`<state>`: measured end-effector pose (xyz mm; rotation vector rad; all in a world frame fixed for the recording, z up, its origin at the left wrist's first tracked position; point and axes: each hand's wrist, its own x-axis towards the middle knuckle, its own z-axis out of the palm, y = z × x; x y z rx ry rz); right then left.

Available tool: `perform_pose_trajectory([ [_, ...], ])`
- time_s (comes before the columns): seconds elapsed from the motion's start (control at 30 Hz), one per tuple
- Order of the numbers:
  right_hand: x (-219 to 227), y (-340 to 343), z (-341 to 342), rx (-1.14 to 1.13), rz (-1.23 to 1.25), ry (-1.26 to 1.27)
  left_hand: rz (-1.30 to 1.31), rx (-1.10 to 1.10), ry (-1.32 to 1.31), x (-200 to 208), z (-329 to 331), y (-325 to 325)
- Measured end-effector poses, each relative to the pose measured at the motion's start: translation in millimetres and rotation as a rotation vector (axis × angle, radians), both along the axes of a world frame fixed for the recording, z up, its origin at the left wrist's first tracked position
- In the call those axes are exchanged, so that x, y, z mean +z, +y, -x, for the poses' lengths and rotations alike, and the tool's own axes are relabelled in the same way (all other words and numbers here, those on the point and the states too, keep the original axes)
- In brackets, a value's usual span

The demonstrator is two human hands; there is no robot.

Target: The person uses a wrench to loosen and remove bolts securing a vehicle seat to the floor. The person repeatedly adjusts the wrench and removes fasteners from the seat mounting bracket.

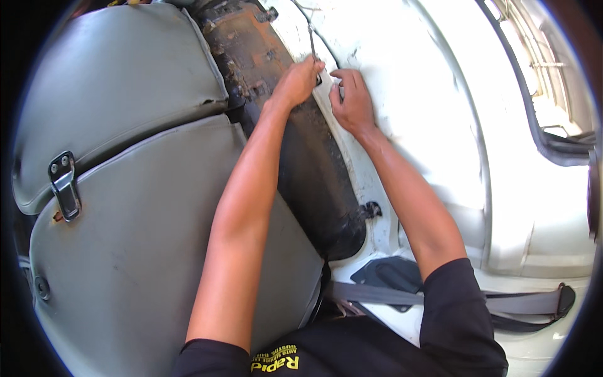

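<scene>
My left hand [300, 81] is closed around the lower end of a thin dark metal rod [311, 41], which leans upward along the white body panel. Just beside its fingertips is a small dark opening [318, 80] in the panel's ledge. To the right, my right hand [353, 103] is held close to the white panel [408, 81] with its fingers curled in. A small pale bit shows between thumb and fingers there, too small to name. The two hands are a short gap apart.
Grey padded seat backs [144, 232] fill the left side, one bearing a black metal latch [65, 185]. A rusty, dark metal strip [301, 151] runs between seats and panel. A grey seat belt [377, 294] crosses at lower right. A window frame [534, 119] curves at upper right.
</scene>
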<state>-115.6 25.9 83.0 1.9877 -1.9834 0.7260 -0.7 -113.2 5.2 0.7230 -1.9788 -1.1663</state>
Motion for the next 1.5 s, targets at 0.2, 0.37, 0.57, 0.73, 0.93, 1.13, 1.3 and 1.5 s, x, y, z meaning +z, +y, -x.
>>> perform_pose_trajectory([
  [0.2, 77, -74, -46, 0.313, 0.046, 0.505, 0.051, -0.029, -0.186, 0, -13, 0],
  [0.37, 118, -143, -43, 0.016, -0.965, 1.028, 0.006, -0.078, -0.046, 17, -13, 10],
  [0.57, 131, -149, -44, 0.047, -1.104, 0.975, 0.057, 0.21, 0.199, -3, -31, 5],
  [0.73, 110, -125, -36, -0.058, -1.077, 0.862, 0.196, 0.417, 0.014, -19, -24, -2],
  [0.93, 72, -46, -30, -0.103, -0.588, 0.705, 0.186, 0.357, -0.046, -22, -28, -1],
  [1.13, 18, 26, -39, -0.42, -0.515, 0.502, 0.199, 0.267, -0.095, -16, -29, 2],
  [1.3, 75, -9, -43, -0.312, -0.51, 0.521, 0.21, 0.277, -0.133, -22, -37, 1],
  [1.5, 109, -68, -28, -0.193, -0.739, 0.625, 0.181, 0.251, -0.113, -16, -32, 2],
])
